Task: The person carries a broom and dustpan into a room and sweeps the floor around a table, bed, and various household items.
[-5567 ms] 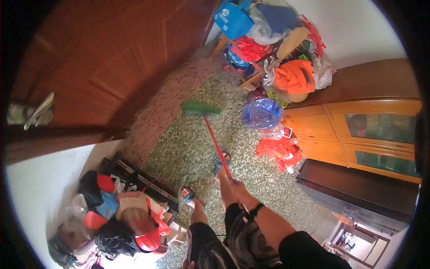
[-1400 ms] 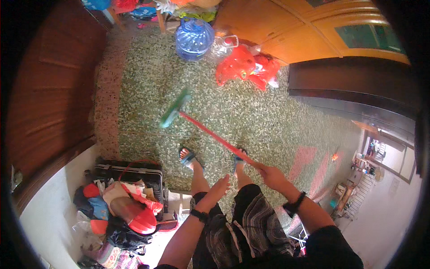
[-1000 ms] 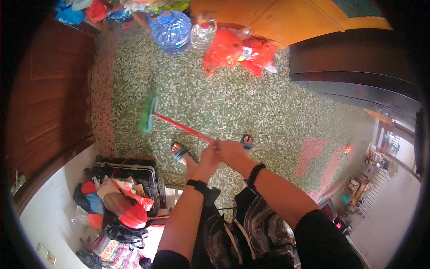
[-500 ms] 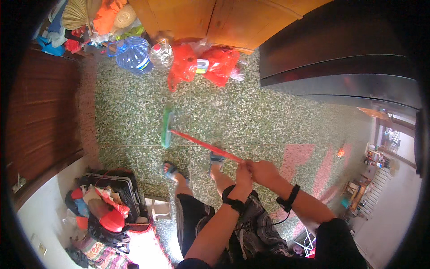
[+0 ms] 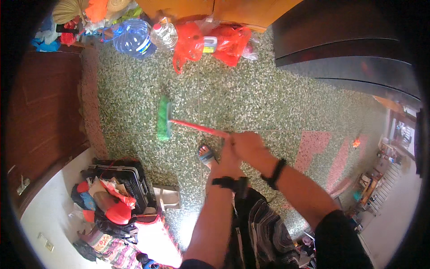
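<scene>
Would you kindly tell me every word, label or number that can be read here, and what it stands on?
Nothing is readable.
Label on the blue jug: too small and blurred.
Panel on the pale container: too small and blurred.
Broom: no text visible.

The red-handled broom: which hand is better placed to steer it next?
Probably the left hand, slightly: in this view it sits a little nearer the green broom head. The right hand is close beside it; both appear closed around the red handle, though exact grips are partly hidden.
</scene>
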The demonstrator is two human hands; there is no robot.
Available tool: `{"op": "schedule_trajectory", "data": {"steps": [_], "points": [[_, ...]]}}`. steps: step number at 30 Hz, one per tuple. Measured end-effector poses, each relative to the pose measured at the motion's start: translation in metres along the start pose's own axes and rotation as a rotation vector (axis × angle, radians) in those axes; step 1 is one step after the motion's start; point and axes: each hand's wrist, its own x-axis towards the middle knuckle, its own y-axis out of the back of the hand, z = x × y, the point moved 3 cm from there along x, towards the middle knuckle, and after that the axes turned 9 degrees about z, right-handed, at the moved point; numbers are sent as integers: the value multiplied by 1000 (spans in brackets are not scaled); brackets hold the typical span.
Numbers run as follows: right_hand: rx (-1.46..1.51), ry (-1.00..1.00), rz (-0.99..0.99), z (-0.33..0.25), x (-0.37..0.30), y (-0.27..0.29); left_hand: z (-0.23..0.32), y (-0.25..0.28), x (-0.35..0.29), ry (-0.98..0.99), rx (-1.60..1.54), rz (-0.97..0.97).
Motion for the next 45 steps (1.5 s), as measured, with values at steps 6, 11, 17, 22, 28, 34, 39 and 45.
{"op": "schedule_trajectory", "data": {"steps": [6, 11, 17, 22, 28, 34, 39, 45], "points": [[-276, -163, -16, 111, -97, 75, -157, -134, -81, 77, 193, 105], [-278, -80, -60, 71, -138, 71, -150, -100, -125, 5, 411, 224], [-135, 8, 36, 34, -77, 17, -54, -72, -96, 23, 114, 244], [-39, -194, 61, 109, -42, -13, -72, -73, -17, 71, 679, 234], [389, -376, 114, 179, -125, -25, -191, -20, -14, -28, 978, 289], [308, -300, -64, 233, -186, 11, -264, -77, -95, -54, 773, 444], [177, 127, 108, 192, -155, 11, -224, -57, -91, -217, 368, 410], [-80, 250, 149, 179, -63, 22, -177, -117, -27, -20, -101, 143]]}}
